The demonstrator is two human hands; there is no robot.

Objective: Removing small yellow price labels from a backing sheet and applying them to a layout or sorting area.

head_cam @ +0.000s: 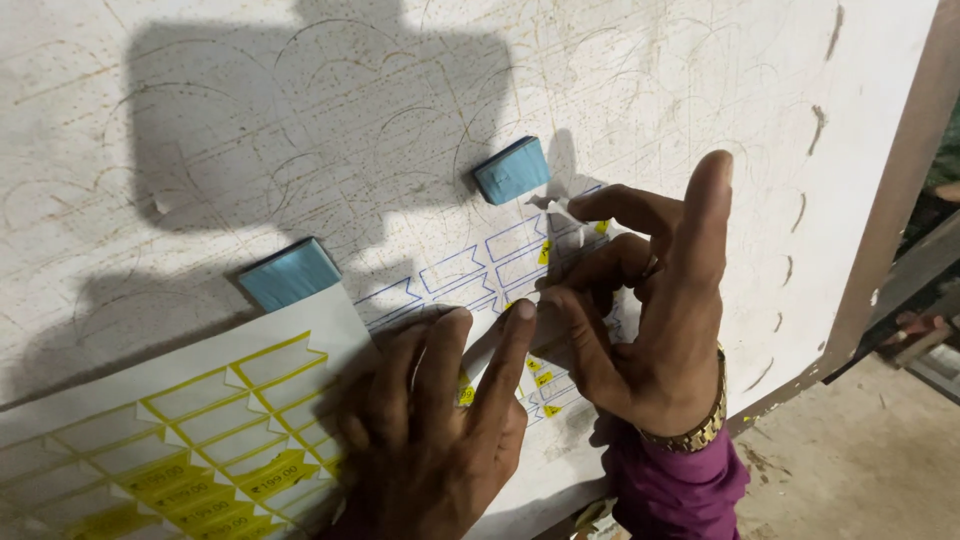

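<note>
Left hand [430, 420]: flat, fingers spread, pressing the white sheet of blue-outlined banner stickers [480, 265] onto the scratched white bench [250, 100]; grips nothing.
Right hand [650, 300]: thumb and fingertips pinched on 1 small sticker piece [560, 210] at the sheet's upper edge, index finger raised.
Nearby: 2 blue rectangular blocks [510, 170], yellow sticker sheet [180, 430].
Advice: likely best peeled slowly, sheet pinned flat.

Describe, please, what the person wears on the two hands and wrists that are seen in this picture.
Both hands are bare, with no gloves. The right hand has a gold-coloured metal link band, like a watch strap or bracelet, around the wrist, and below it a purple sleeve. The left hand shows no ring or band; its wrist is out of the frame, so no sleeve can be seen there.
</note>
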